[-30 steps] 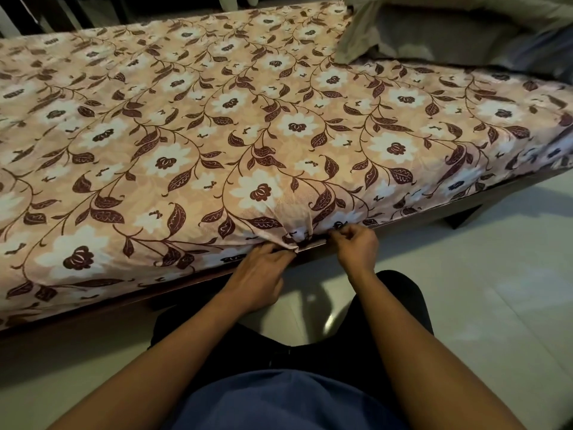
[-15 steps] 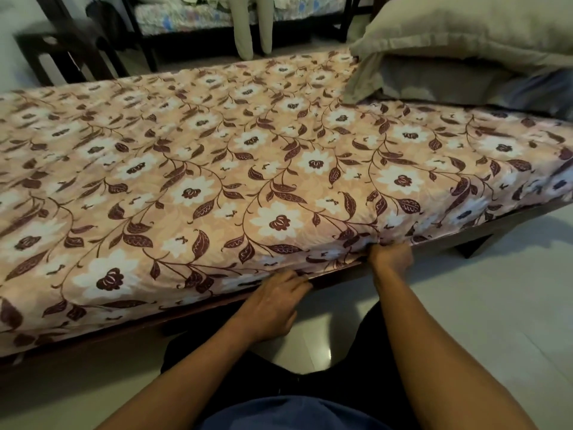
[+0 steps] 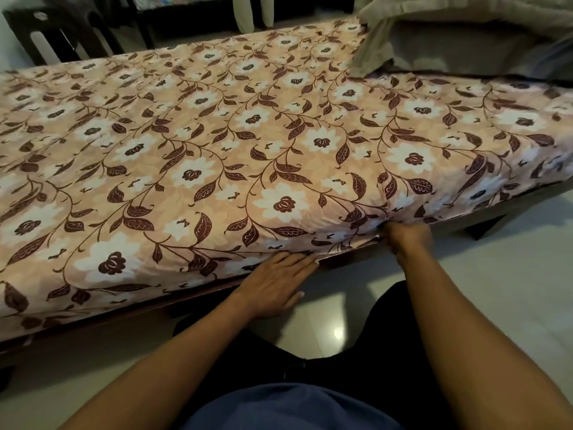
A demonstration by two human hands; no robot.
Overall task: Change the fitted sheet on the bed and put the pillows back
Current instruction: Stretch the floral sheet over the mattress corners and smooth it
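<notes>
Peach floral fitted sheet [image 3: 279,135] covers the mattress. Head view: left hand [image 3: 279,283], pinching a second ago, now lies flat at the hem, holding nothing. Right hand [image 3: 406,235] has shifted rightward, fingers hidden under the edge, grip unclear. Tucking seems nearly done.

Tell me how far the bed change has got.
Done: the floral sheet covers the mattress top and lies fairly smooth. In hand: at the near side edge the left hand presses flat on the sheet while the right hand works its hem under the mattress, fingers hidden; the cloth puckers there. Left: the pillows lie piled at the right end, not yet set in place.
</notes>
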